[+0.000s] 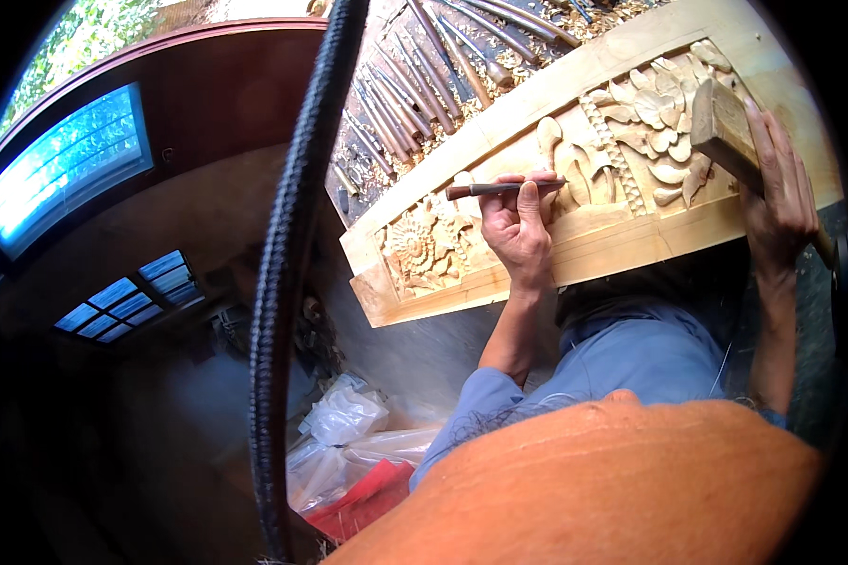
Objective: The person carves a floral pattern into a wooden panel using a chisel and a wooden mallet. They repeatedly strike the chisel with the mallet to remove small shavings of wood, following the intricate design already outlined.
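A pale wooden panel (518, 268) lies at a slant before me, carved with flowers, leaves and a braided band. My left hand (516, 226) is closed on a chisel (471, 190), held almost flat above the middle of the panel beside carved leaves (591, 174). My right hand (774, 193) grips a wooden mallet (725, 132) over the panel's right end, its fingers lying along the wood. The mallet's handle comes out behind the hand toward the right rim of the view.
Many chisels (424, 80) lie among wood shavings (603, 21) beyond the panel. At the lower left are clear plastic bags (339, 424) over something red (363, 499). A black braided cord (287, 235) crosses the view vertically. Windows (61, 160) are at the left.
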`<state>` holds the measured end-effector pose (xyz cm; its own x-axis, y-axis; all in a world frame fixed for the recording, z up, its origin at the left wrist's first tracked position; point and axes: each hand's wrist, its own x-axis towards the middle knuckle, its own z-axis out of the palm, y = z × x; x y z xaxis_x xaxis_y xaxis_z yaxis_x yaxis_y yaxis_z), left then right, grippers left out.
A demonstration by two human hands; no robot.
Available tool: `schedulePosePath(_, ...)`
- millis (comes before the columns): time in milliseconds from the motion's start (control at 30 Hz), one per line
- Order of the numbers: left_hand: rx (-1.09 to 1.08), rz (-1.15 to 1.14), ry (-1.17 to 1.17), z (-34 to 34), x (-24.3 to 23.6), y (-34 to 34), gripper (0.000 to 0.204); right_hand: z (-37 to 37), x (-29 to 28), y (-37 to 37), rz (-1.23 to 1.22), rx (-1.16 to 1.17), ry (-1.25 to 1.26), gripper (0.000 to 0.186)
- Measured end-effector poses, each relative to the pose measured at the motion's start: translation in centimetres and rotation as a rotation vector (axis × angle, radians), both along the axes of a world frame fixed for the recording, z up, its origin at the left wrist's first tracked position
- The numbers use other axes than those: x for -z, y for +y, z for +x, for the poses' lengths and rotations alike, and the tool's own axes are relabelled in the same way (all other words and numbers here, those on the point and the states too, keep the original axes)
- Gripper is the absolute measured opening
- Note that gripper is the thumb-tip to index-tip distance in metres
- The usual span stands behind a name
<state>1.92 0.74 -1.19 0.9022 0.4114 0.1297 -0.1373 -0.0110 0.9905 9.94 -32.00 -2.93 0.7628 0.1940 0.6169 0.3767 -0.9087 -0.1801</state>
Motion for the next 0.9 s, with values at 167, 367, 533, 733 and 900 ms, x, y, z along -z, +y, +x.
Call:
schedulePosePath(167,-0.013,-0.035,0.052,0.2,-0.1,-0.1,0.014,-0.3,0.0,0.3,-0.008,0.011,0.049,0.073)
schedulePosePath(367,0.008,-0.009,0.092,-0.2,-0.3,-0.1,0.015,0.0,0.3,-0.4,-0.015,-0.026,0.072,0.075)
schedulePosePath(533,0.029,0.0,0.072,-0.3,0.1,-0.1,0.017,-0.2,0.1,0.0,0.008,0.004,0.075,0.076)
schedulePosePath(733,0.088,0.091,0.039,0.7,-0.6,-0.8,0.016,-0.2,0.1,0.5,0.023,0.025,0.094,0.079)
schedulePosePath(900,0.172,0.402,0.085,1.7,-0.7,-0.4,0.013,-0.3,0.4,0.4,0.008,0.062,0.086,0.083)
